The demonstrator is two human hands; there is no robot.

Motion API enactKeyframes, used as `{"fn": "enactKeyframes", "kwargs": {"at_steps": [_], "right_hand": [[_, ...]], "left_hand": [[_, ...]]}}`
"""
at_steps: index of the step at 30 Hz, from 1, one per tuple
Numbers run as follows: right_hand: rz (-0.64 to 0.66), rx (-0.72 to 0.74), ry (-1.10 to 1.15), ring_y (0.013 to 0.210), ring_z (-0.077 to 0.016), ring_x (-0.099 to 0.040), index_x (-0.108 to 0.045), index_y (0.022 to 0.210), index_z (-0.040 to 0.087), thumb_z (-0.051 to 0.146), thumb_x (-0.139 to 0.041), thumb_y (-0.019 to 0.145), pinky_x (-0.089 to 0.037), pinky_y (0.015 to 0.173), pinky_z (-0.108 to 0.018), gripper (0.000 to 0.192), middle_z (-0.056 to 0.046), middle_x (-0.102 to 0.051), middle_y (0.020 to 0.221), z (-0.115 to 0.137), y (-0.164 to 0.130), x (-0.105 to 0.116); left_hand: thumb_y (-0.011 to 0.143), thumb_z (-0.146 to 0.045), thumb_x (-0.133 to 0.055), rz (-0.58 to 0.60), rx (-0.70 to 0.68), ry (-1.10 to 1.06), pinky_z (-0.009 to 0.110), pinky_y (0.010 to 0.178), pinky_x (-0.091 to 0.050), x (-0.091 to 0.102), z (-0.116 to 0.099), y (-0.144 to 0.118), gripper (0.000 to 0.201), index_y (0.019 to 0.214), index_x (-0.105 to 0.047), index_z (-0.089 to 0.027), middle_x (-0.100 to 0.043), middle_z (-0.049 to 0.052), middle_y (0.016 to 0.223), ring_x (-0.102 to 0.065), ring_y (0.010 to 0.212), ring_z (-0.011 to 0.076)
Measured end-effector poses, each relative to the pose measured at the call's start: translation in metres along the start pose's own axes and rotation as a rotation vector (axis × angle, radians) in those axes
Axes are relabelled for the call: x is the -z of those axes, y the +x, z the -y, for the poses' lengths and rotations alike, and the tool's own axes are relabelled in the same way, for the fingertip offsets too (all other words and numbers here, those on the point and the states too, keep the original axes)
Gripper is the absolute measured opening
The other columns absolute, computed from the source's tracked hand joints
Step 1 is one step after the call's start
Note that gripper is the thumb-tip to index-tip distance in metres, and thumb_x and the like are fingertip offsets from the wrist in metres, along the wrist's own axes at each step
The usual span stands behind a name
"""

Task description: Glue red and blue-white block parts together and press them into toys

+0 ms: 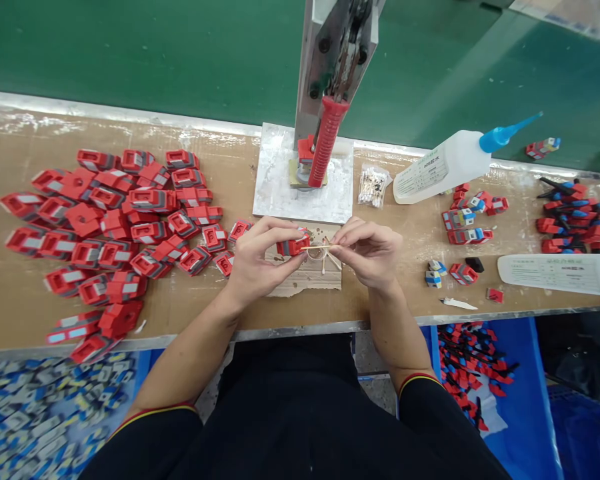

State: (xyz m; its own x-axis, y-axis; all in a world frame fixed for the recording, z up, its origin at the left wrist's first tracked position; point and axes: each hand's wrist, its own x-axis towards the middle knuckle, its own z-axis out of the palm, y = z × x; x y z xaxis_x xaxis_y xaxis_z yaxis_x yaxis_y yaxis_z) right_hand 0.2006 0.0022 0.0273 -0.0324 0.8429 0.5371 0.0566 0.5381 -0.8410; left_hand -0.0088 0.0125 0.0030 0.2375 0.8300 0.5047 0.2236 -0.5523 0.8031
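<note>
Between the thumb and fingers of my left hand is a small red plastic toy part. My right hand pinches a thin cotton swab, its tip against or very near the red part; contact is hard to make out. Below both hands lies a stained piece of cardboard, with a small round dish and other swabs on it, partly hidden by my fingers.
Red-and-grey toy parts crowd the left. A lever press stands ahead. Bagged swabs, a tilted glue bottle, another bottle, a blade and red-black parts lie right. Blue bins flank my lap.
</note>
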Motion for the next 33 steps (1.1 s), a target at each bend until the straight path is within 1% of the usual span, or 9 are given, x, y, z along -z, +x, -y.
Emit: {"fn": "enactKeyframes", "kwargs": {"at_steps": [4,8,10,14,17,21,24,29,33], "right_hand": [[0.019,-0.005,-0.014,0.064,-0.0139,-0.073,-0.072,0.078,0.025,0.028,-0.088,0.086,-0.049,0.051,-0.027,0.018,0.001,-0.078,0.069,0.000,0.001,0.002],[0.013,-0.037,-0.067,0.060,-0.0137,-0.070,-0.071,0.074,0.024,0.036,-0.088,0.085,-0.050,0.051,-0.027,0.024,0.001,-0.076,0.066,-0.001,0.001,0.005],[0.019,-0.030,-0.076,0.061,-0.0140,-0.071,-0.071,0.075,0.024,0.036,-0.087,0.087,-0.050,0.051,-0.027,0.023,0.001,-0.076,0.066,-0.002,0.001,0.006],[0.026,0.003,-0.071,0.062,-0.0141,-0.070,-0.072,0.077,0.025,0.028,-0.085,0.087,-0.049,0.052,-0.027,0.016,0.001,-0.077,0.068,-0.003,0.001,0.008],[0.028,-0.021,-0.095,0.061,-0.0145,-0.069,-0.072,0.075,0.024,0.031,-0.085,0.087,-0.050,0.052,-0.028,0.019,0.001,-0.076,0.067,-0.003,0.001,0.010],[-0.036,-0.008,-0.047,0.060,-0.0136,-0.068,-0.071,0.075,0.025,0.036,-0.087,0.086,-0.050,0.053,-0.028,0.023,0.002,-0.074,0.066,-0.001,0.002,0.014],[-0.087,0.030,-0.011,0.060,-0.0129,-0.068,-0.071,0.076,0.025,0.034,-0.089,0.085,-0.051,0.054,-0.028,0.022,0.003,-0.073,0.066,0.001,0.003,0.015],[0.022,0.018,-0.034,0.062,-0.0133,-0.070,-0.072,0.079,0.025,0.030,-0.086,0.088,-0.050,0.053,-0.028,0.018,0.001,-0.077,0.070,0.001,0.001,0.007],[0.039,-0.004,-0.085,0.063,-0.0141,-0.070,-0.071,0.077,0.024,0.032,-0.084,0.090,-0.049,0.053,-0.029,0.020,0.000,-0.077,0.070,0.000,0.000,0.006]], "left_hand": [[0.085,-0.022,-0.088,-0.017,-0.024,-0.006,0.032,0.086,-0.064,0.000,0.000,0.000,0.024,0.107,-0.079,-0.025,-0.079,0.004,0.106,-0.077,0.096,0.0180],[0.085,-0.024,-0.087,-0.010,-0.016,0.020,0.032,0.085,-0.064,0.000,-0.001,0.001,0.023,0.107,-0.079,-0.024,-0.079,0.004,0.106,-0.077,0.096,0.0181],[0.085,-0.023,-0.087,-0.010,-0.016,0.020,0.032,0.085,-0.064,0.001,-0.001,0.001,0.022,0.106,-0.079,-0.024,-0.079,0.004,0.105,-0.077,0.096,0.0181],[0.085,-0.021,-0.087,-0.021,-0.022,0.014,0.032,0.085,-0.064,0.000,-0.001,0.001,0.023,0.106,-0.079,-0.025,-0.078,0.004,0.105,-0.077,0.095,0.0177],[0.085,-0.022,-0.087,-0.020,-0.024,0.017,0.032,0.085,-0.064,0.000,-0.001,0.001,0.023,0.106,-0.079,-0.024,-0.078,0.004,0.105,-0.077,0.095,0.0177],[0.085,-0.022,-0.087,-0.033,-0.020,0.012,0.031,0.085,-0.063,0.001,-0.001,0.001,0.022,0.105,-0.079,-0.024,-0.078,0.004,0.104,-0.076,0.095,0.0173],[0.084,-0.020,-0.087,-0.038,-0.025,0.002,0.030,0.085,-0.063,0.002,-0.002,0.002,0.023,0.105,-0.079,-0.024,-0.078,0.003,0.104,-0.076,0.095,0.0169],[0.085,-0.021,-0.087,-0.030,-0.029,0.007,0.031,0.086,-0.063,0.000,-0.001,0.001,0.022,0.105,-0.079,-0.024,-0.078,0.004,0.104,-0.076,0.095,0.0175],[0.085,-0.023,-0.087,-0.020,-0.015,0.029,0.032,0.084,-0.063,0.001,0.000,0.001,0.021,0.105,-0.079,-0.024,-0.077,0.003,0.104,-0.076,0.094,0.0174]]}}
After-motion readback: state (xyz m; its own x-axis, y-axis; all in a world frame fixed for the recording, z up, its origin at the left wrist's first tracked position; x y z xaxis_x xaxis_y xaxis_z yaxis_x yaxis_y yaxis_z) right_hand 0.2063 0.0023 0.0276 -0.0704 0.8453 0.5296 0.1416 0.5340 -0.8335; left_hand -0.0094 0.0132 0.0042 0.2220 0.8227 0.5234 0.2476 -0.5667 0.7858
